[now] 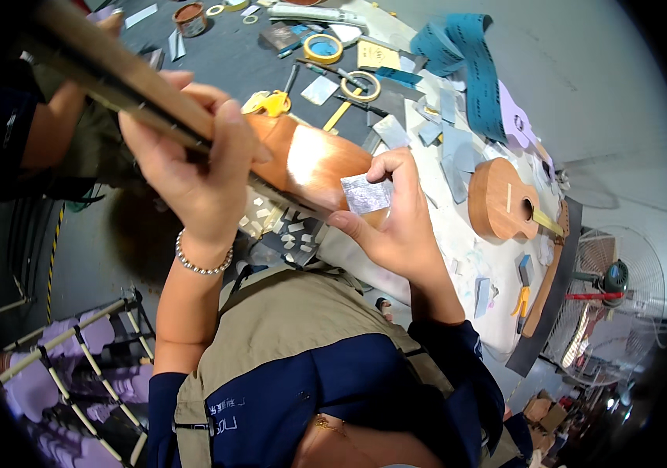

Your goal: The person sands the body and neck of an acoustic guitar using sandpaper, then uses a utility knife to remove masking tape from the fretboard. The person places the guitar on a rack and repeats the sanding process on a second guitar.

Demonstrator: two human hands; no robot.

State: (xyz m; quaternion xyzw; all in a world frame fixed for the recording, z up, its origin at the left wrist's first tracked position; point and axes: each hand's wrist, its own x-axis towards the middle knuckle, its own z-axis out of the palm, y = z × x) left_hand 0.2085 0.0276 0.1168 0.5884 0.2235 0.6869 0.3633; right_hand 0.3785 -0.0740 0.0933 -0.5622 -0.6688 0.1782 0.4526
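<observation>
I have the reddish-brown ukulele [290, 164] between the two hands, its glossy body over the near edge of the worktable [446, 249] and its neck slanting up past the camera. My left hand [197, 168], with a beaded bracelet [204, 267] at the wrist, is curled closely round that neck close to the body. My right hand [400, 222] is at the far end of the ukulele's body, half closed, thumb and fingers apart with a small grey sheet [365, 194] held between them over the wood; from this angle I can't be sure how firmly it presses.

Just beyond the ukulele's body lies a yellow object [268, 103], and past that two tape rolls, one with a blue centre [322, 48]. Well to the right of the ukulele, a second wooden ukulele [496, 199] rests on the table, with a long blue abrasive strip [480, 86] and a lilac ukulele [514, 115] behind it. Farther right stands a wire-caged fan [616, 285]. Down to the left of the ukulele, a rack [87, 347] carries lilac pieces.
</observation>
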